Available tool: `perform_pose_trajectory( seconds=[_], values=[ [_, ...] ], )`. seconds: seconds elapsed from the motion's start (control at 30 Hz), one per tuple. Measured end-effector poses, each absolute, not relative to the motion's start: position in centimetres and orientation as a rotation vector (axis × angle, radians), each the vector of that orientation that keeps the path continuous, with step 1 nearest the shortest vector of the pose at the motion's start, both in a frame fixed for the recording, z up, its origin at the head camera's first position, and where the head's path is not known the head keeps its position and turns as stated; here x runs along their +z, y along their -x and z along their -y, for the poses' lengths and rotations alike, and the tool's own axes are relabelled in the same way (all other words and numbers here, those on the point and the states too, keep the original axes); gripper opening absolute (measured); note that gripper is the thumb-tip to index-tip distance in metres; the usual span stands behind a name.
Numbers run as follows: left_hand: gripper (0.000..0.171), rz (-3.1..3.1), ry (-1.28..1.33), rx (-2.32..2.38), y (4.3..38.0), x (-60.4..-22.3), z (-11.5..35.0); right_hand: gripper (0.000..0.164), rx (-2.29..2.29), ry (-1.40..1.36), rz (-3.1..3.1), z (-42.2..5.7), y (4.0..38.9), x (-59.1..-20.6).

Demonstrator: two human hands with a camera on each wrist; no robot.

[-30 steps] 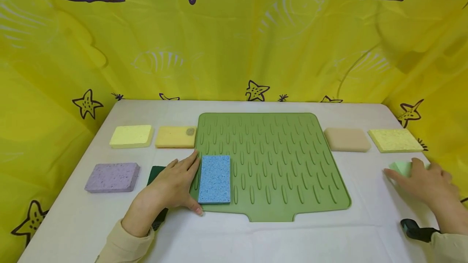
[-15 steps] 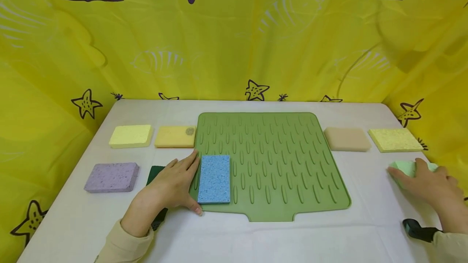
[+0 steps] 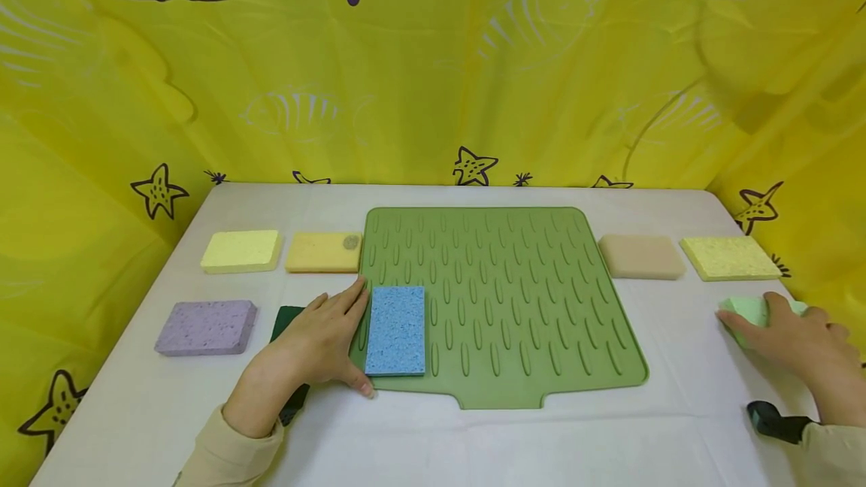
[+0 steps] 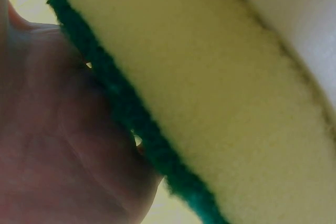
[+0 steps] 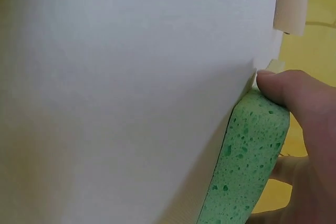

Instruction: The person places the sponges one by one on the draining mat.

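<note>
On the left of the table, purple sponge: it lay flat, toward the near side, with its long side across.
Pale sponge: it lay flat behind the purple sponge, a little to the right.
Dark green piece: it was on the table under the left hand, mostly covered.
Amber sponge: it lay flat just beside the left edge of the mat, and it had a round grey mark at its right end.
Left hand: it was spread, the thumb well away from the fingers, and it rested at the left edge of the mat. In the left wrist view, a thick layer of yellow foam with a green layer was close to the palm; I could not tell if the palm pressed it.
Blue sponge: it lay flat on the mat, at the near left corner, just beside the left hand; if they touched, I could not tell.
Mat: it was green with raised ribs, flat on the table, its tab toward the near side.
Beige sponge: it lay just beside the right edge of the mat.
Flecked sponge: it lay to the right of the beige sponge, near it.
Mint sponge: it was on the right side, nearer than the flecked sponge, held in the right hand; if it touched the table, I could not tell.
Right hand: it pinched the mint sponge between thumb and fingers.
Curtain: it was yellow, with drawn stars and fish, behind the table.
</note>
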State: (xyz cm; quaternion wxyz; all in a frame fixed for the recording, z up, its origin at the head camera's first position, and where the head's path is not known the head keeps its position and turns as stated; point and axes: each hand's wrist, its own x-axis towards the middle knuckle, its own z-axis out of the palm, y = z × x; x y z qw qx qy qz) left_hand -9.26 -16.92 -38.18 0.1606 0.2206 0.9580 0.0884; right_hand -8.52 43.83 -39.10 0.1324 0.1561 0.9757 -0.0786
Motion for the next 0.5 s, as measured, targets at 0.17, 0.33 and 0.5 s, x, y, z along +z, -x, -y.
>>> perform_pose_trajectory(
  seconds=[0.17, 0.33, 0.5],
  values=[
    [0.14, -2.734, -0.632, 0.251, 9.3, -38.2, 16.9, 0.102, -0.224, -0.453, -2.834, -44.7, 8.6, -39.6],
    [0.14, -2.737, -0.621, 0.25, 9.3, -38.2, 16.9, 0.103, -0.217, -0.431, -2.828, -45.0, 8.7, -39.8],
    [0.14, -2.739, -0.623, 0.25, 9.3, -38.2, 16.9, 0.101, -0.235, -0.403, -2.82, -44.8, 8.5, -39.5]
  ],
)
